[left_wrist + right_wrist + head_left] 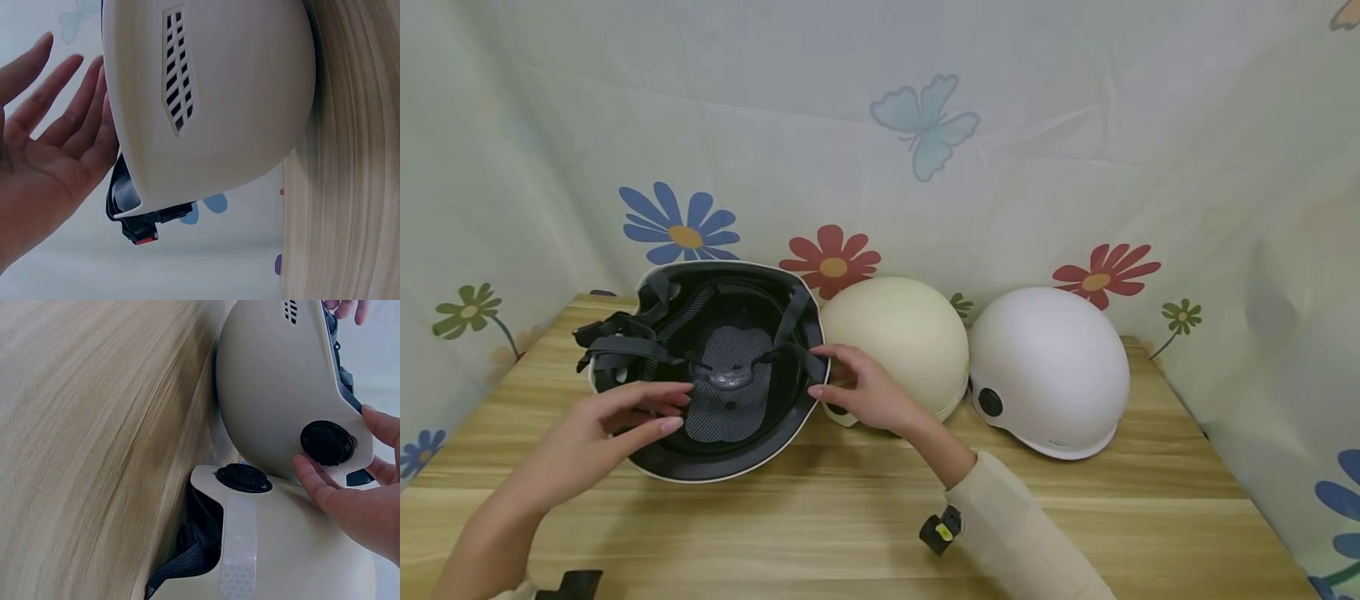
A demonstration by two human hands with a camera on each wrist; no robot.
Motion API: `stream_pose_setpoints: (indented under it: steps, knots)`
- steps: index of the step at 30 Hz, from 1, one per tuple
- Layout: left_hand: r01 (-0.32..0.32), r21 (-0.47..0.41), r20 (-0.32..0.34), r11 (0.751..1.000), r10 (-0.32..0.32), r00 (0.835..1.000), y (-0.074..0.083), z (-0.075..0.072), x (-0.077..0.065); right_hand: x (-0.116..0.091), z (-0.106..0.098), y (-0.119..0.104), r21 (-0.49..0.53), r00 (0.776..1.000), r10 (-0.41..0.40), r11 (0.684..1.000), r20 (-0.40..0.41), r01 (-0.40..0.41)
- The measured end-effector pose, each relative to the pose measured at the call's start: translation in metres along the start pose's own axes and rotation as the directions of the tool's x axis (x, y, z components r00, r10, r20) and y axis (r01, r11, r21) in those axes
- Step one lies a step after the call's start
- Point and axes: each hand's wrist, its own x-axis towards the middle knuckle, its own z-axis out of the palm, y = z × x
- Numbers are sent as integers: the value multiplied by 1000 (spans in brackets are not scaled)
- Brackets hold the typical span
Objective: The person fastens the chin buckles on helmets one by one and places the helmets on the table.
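Note:
An off-white helmet (711, 468) lies upside down at the left of the table, its black lining and dark straps (621, 346) facing up. My right hand (872, 392) pinches its right edge, thumb and fingers on either side of the rim; in the right wrist view they lie beside a round black knob (327, 443). Over the helmet's near-left rim is my left hand (602, 442), with fingers loosely spread and nothing gripped. In the left wrist view its fingers pass behind the rim of the shell (237, 94), which has a slotted vent (178, 69).
A cream helmet (898, 337) sits dome up right beside the upturned one, close against it. To its right stands a white helmet (1052, 367), also dome up. All three are on a wooden table (820, 533), with a flower-printed cloth (1000, 208) behind.

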Motion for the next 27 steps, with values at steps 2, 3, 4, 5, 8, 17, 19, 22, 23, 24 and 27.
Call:
stream_pose_setpoints:
  steps: [2,3,4,5,8,17,19,22,23,24,27]
  knots:
    - [29,4,-67,1000,-29,997,-2,-3,0,0,0,0,4,1000,-3,1000,2,3]
    - [47,6,-108,999,-46,993,-3,-4,0,0,0,0,4,1000,-1,1000,3,1]
    - [68,5,-149,998,-67,987,-4,-6,0,0,0,0,7,1000,-2,1000,4,2]
    - [88,-2,-192,996,-87,978,-4,-8,0,0,0,0,10,1000,-3,1000,4,3]
    - [149,-49,-320,988,-157,934,-5,-14,0,-1,-1,-1,12,1000,-2,1000,5,2]
    - [297,-16,-515,955,-263,816,-7,-30,9,-1,-1,0,13,1000,9,1000,6,-9]
    - [320,17,-515,947,-266,815,-10,-33,11,-1,-1,0,16,1000,9,1000,8,-9]
    - [335,27,-499,942,-278,821,-17,-36,12,-1,-1,0,19,1000,7,1000,6,-7]
    - [342,22,-496,939,-287,820,-20,-36,12,-1,-1,0,21,1000,5,1000,4,-5]
    - [351,14,-494,936,-299,816,-22,-37,13,-1,-1,0,21,1000,4,1000,2,-4]
    - [385,-17,-494,923,-342,799,-29,-38,14,-1,0,1,25,1000,-1,1000,-2,2]
